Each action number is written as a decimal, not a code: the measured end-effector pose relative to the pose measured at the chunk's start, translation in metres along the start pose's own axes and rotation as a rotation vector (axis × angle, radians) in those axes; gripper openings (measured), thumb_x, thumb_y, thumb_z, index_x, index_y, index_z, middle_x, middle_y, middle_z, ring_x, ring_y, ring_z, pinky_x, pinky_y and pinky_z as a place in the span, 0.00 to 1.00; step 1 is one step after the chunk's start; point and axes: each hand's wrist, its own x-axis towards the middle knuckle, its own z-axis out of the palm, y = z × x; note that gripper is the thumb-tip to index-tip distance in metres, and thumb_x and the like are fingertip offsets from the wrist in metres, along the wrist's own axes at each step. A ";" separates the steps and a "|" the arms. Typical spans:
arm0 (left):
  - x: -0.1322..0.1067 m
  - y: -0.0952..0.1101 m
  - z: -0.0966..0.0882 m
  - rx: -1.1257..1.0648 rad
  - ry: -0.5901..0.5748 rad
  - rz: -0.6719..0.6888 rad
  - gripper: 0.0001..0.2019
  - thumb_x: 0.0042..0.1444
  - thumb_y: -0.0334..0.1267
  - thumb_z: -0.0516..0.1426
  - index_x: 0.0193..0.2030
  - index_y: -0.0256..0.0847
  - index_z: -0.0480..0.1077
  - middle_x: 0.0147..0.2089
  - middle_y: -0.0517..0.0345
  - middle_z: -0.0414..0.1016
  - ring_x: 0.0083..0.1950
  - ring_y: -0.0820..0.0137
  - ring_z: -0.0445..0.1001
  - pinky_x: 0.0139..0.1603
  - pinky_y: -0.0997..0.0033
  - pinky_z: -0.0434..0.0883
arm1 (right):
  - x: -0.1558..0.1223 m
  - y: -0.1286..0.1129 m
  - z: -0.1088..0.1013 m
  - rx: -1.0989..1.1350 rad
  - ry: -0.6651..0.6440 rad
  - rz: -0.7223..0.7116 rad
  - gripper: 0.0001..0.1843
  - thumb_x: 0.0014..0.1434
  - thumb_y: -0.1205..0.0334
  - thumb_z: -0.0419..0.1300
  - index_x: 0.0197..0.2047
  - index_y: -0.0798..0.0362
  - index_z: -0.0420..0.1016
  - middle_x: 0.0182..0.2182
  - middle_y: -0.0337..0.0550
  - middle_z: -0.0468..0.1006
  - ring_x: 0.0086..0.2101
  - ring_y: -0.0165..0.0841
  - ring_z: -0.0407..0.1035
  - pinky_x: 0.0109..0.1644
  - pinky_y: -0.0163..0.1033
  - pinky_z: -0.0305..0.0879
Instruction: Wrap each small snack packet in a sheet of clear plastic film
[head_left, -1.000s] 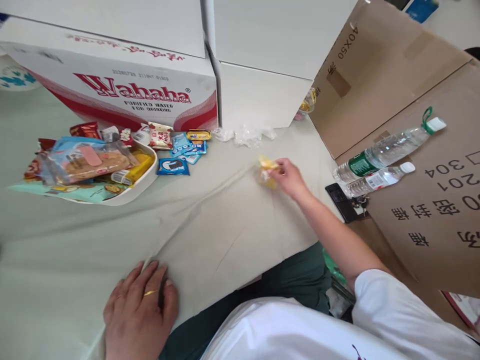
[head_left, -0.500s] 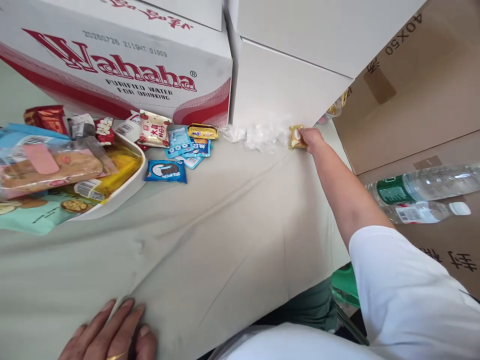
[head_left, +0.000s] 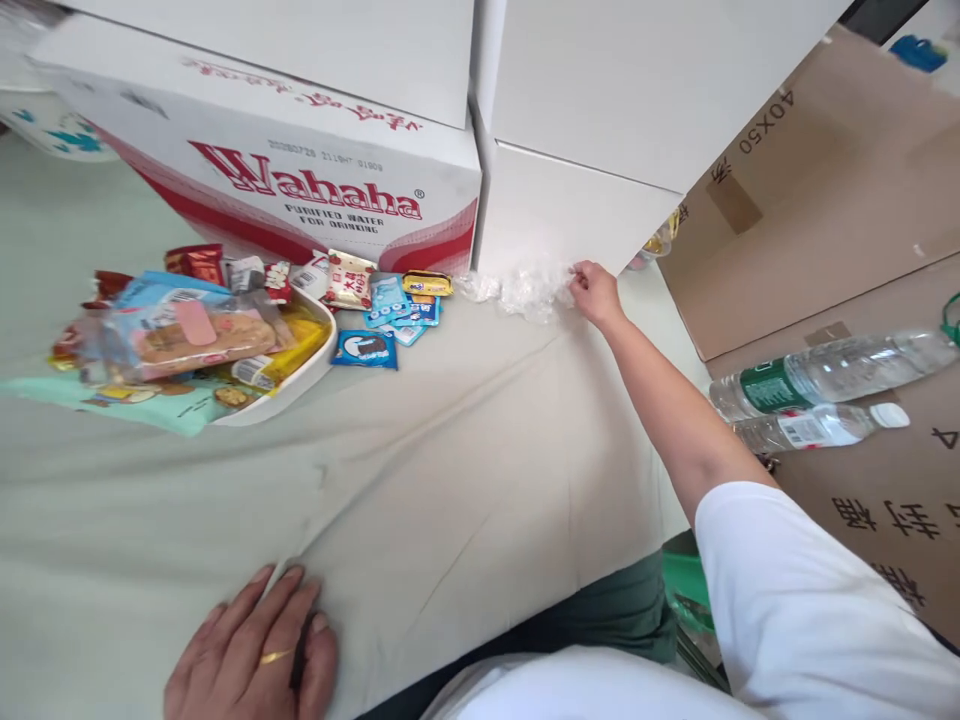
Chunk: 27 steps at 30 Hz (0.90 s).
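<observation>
My right hand (head_left: 597,293) is stretched out to the far edge of the cloth, its fingers pinched together at the right end of some crumpled clear plastic wrap (head_left: 525,294). The yellow snack packet is out of sight in this view. My left hand (head_left: 251,650), with a gold ring, lies palm down on the cloth near the front edge, fingers extended and holding nothing. Left of the plastic lie a yellow snack bar (head_left: 427,284), several small blue packets (head_left: 388,300) and a dark blue cookie packet (head_left: 365,349). A strawberry-print packet (head_left: 350,280) rests beside them.
A white tray (head_left: 304,385) heaped with snack packs stands at left. Behind it are a Wahaha water carton (head_left: 315,190) and white boxes (head_left: 562,205). Brown cardboard (head_left: 795,200) and two plastic bottles (head_left: 847,370) are at right, past the edge of the cloth-covered table (head_left: 465,480).
The yellow packet that my right hand held is no longer visible, and that hand has moved left to the plastic wrap. The view has shifted; my left hand still rests on the cloth.
</observation>
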 end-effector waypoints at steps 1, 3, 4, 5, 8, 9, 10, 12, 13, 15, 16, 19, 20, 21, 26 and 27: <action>0.003 0.002 -0.001 0.002 0.012 0.027 0.16 0.59 0.37 0.61 0.54 0.40 0.75 0.59 0.37 0.80 0.64 0.43 0.76 0.70 0.37 0.69 | -0.010 -0.007 -0.004 0.057 0.078 0.029 0.07 0.57 0.66 0.60 0.40 0.51 0.76 0.37 0.43 0.78 0.39 0.35 0.71 0.52 0.45 0.69; 0.005 0.007 -0.005 0.007 0.087 0.040 0.14 0.58 0.34 0.61 0.52 0.41 0.75 0.55 0.40 0.81 0.62 0.45 0.78 0.68 0.41 0.72 | -0.040 -0.018 -0.018 0.245 0.213 0.095 0.04 0.60 0.62 0.59 0.38 0.51 0.75 0.35 0.40 0.77 0.35 0.32 0.70 0.46 0.41 0.70; 0.004 0.010 -0.006 0.011 0.148 0.025 0.14 0.58 0.33 0.62 0.51 0.43 0.76 0.53 0.43 0.81 0.62 0.46 0.78 0.67 0.42 0.72 | -0.059 -0.023 -0.027 0.356 0.245 0.127 0.05 0.61 0.60 0.60 0.39 0.50 0.75 0.34 0.39 0.76 0.32 0.30 0.68 0.42 0.39 0.70; 0.003 0.012 -0.008 0.014 0.215 -0.002 0.13 0.57 0.32 0.62 0.49 0.45 0.76 0.52 0.46 0.81 0.63 0.46 0.77 0.67 0.42 0.73 | -0.079 -0.026 -0.036 0.461 0.254 0.157 0.06 0.61 0.58 0.61 0.40 0.49 0.75 0.33 0.38 0.75 0.30 0.29 0.66 0.38 0.37 0.68; 0.000 0.018 -0.015 -0.019 0.351 -0.066 0.11 0.55 0.31 0.62 0.43 0.50 0.77 0.50 0.53 0.80 0.65 0.47 0.76 0.67 0.40 0.72 | -0.135 -0.030 -0.060 0.637 0.214 0.223 0.09 0.57 0.55 0.66 0.40 0.49 0.76 0.32 0.35 0.73 0.25 0.25 0.61 0.30 0.33 0.63; 0.000 0.020 -0.017 -0.038 0.364 -0.064 0.10 0.54 0.30 0.62 0.41 0.49 0.77 0.49 0.54 0.80 0.64 0.48 0.77 0.66 0.40 0.72 | -0.148 -0.029 -0.065 0.641 0.192 0.246 0.09 0.56 0.55 0.66 0.39 0.49 0.76 0.31 0.35 0.72 0.25 0.25 0.60 0.28 0.33 0.62; 0.000 0.022 -0.020 -0.049 0.376 -0.058 0.10 0.54 0.30 0.62 0.41 0.48 0.77 0.48 0.54 0.80 0.63 0.49 0.78 0.66 0.40 0.72 | -0.158 -0.026 -0.069 0.611 0.168 0.273 0.09 0.55 0.55 0.66 0.38 0.49 0.76 0.30 0.34 0.71 0.24 0.25 0.59 0.27 0.33 0.61; 0.000 0.024 -0.024 -0.041 0.391 -0.020 0.09 0.53 0.29 0.62 0.40 0.46 0.77 0.47 0.53 0.80 0.60 0.50 0.79 0.65 0.41 0.72 | -0.165 -0.017 -0.073 0.496 0.124 0.326 0.09 0.55 0.55 0.65 0.37 0.50 0.75 0.27 0.34 0.70 0.24 0.26 0.59 0.27 0.33 0.61; 0.000 0.024 -0.025 -0.025 0.387 -0.003 0.09 0.53 0.29 0.62 0.40 0.45 0.77 0.47 0.52 0.80 0.59 0.50 0.79 0.65 0.42 0.72 | -0.164 -0.011 -0.074 0.433 0.110 0.342 0.09 0.55 0.55 0.64 0.36 0.50 0.75 0.26 0.34 0.70 0.24 0.27 0.59 0.27 0.34 0.63; -0.003 0.023 -0.024 0.010 0.373 0.006 0.07 0.55 0.29 0.61 0.40 0.44 0.77 0.47 0.50 0.80 0.60 0.49 0.79 0.64 0.42 0.72 | -0.153 -0.003 -0.072 0.331 0.096 0.340 0.08 0.55 0.56 0.63 0.35 0.50 0.75 0.26 0.36 0.71 0.25 0.30 0.63 0.31 0.38 0.68; -0.004 0.021 -0.022 0.032 0.362 0.001 0.06 0.56 0.31 0.61 0.40 0.43 0.77 0.47 0.49 0.80 0.60 0.48 0.79 0.64 0.42 0.72 | -0.145 0.000 -0.069 0.299 0.091 0.326 0.08 0.55 0.56 0.62 0.35 0.51 0.76 0.28 0.38 0.73 0.28 0.32 0.66 0.36 0.40 0.71; -0.011 0.016 -0.012 0.123 0.342 -0.020 0.04 0.59 0.33 0.59 0.39 0.42 0.76 0.46 0.48 0.81 0.54 0.51 0.81 0.58 0.48 0.75 | -0.113 0.003 -0.055 0.192 0.065 0.248 0.06 0.53 0.60 0.62 0.34 0.50 0.80 0.41 0.46 0.80 0.44 0.40 0.74 0.56 0.49 0.72; -0.013 0.014 -0.008 0.151 0.329 -0.022 0.05 0.58 0.33 0.59 0.39 0.41 0.77 0.45 0.48 0.82 0.52 0.53 0.82 0.55 0.51 0.76 | -0.101 0.003 -0.048 0.123 0.041 0.211 0.05 0.53 0.61 0.62 0.33 0.50 0.80 0.47 0.48 0.80 0.50 0.43 0.74 0.62 0.51 0.69; -0.014 0.013 -0.005 0.173 0.313 -0.027 0.05 0.57 0.32 0.60 0.40 0.41 0.77 0.45 0.48 0.83 0.50 0.54 0.82 0.53 0.53 0.76 | -0.089 0.002 -0.042 0.044 0.009 0.176 0.05 0.54 0.62 0.62 0.33 0.50 0.80 0.54 0.50 0.79 0.55 0.44 0.72 0.66 0.52 0.66; -0.021 0.014 0.001 0.156 0.274 -0.091 0.10 0.53 0.31 0.62 0.42 0.42 0.78 0.47 0.45 0.84 0.49 0.51 0.83 0.50 0.51 0.77 | -0.034 -0.003 -0.014 -0.158 -0.136 0.104 0.04 0.53 0.62 0.65 0.35 0.48 0.80 0.65 0.50 0.72 0.63 0.45 0.67 0.72 0.57 0.57; -0.022 0.015 0.001 0.137 0.265 -0.107 0.10 0.52 0.31 0.62 0.42 0.42 0.78 0.47 0.45 0.84 0.49 0.51 0.83 0.50 0.50 0.78 | -0.026 -0.004 -0.011 -0.138 -0.150 0.089 0.03 0.53 0.61 0.66 0.34 0.48 0.80 0.61 0.51 0.75 0.61 0.45 0.68 0.72 0.58 0.56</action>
